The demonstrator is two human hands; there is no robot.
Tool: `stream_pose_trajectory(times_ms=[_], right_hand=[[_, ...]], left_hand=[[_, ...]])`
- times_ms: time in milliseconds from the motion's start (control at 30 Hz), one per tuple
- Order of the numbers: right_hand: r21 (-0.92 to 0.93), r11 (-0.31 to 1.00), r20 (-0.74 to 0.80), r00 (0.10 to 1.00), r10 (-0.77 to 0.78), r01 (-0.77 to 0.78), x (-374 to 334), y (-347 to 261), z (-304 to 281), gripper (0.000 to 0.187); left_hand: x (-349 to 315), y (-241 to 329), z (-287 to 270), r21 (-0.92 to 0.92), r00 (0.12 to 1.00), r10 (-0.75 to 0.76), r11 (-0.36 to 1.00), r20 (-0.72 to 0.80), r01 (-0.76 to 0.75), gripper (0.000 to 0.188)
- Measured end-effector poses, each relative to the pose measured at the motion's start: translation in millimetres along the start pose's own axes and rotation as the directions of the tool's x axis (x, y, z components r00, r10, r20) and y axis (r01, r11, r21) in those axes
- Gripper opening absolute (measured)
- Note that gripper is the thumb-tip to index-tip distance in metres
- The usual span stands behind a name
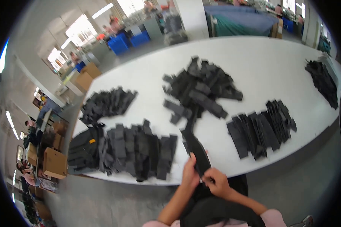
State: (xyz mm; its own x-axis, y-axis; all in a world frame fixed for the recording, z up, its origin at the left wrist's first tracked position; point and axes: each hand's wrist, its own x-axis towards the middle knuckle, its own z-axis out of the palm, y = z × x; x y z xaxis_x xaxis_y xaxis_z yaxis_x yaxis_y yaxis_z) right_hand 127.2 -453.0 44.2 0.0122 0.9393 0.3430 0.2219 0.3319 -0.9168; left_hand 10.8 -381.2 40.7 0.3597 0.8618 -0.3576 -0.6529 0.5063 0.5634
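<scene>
A long black fabric strip (pixel 196 149) runs from the central pile toward me over the table's near edge. My left hand (pixel 190 172) is closed on its near part, thumb on top and fingers underneath. Beside the strip's near end, my right hand (pixel 217 182) is closed, its fingertips against the fabric. Something small and dark shows between those fingers; I cannot make out what it is. Beyond both hands lies a loose heap of black fabric pieces (pixel 201 87), which the strip's far end meets.
On the white table (pixel 140 75), a row of overlapping black strips (pixel 134 147) lies left, beside a dark bundle with an orange tag (pixel 83 149). Another dark heap (pixel 108 104) sits behind. Layered strips (pixel 259 130) lie right, a black bundle (pixel 322 81) far right. Cardboard boxes (pixel 55 162) stand left.
</scene>
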Motion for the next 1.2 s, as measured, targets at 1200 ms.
stream_pose_trajectory(times_ms=[1200], right_hand=[[-0.446, 0.891, -0.031, 0.994, -0.106, 0.081, -4.5, -19.8, -12.5, 0.024]], left_hand=[[-5.9, 5.3, -8.6, -0.319, 0.996, -0.055, 0.945, 0.068, 0.074, 0.047]])
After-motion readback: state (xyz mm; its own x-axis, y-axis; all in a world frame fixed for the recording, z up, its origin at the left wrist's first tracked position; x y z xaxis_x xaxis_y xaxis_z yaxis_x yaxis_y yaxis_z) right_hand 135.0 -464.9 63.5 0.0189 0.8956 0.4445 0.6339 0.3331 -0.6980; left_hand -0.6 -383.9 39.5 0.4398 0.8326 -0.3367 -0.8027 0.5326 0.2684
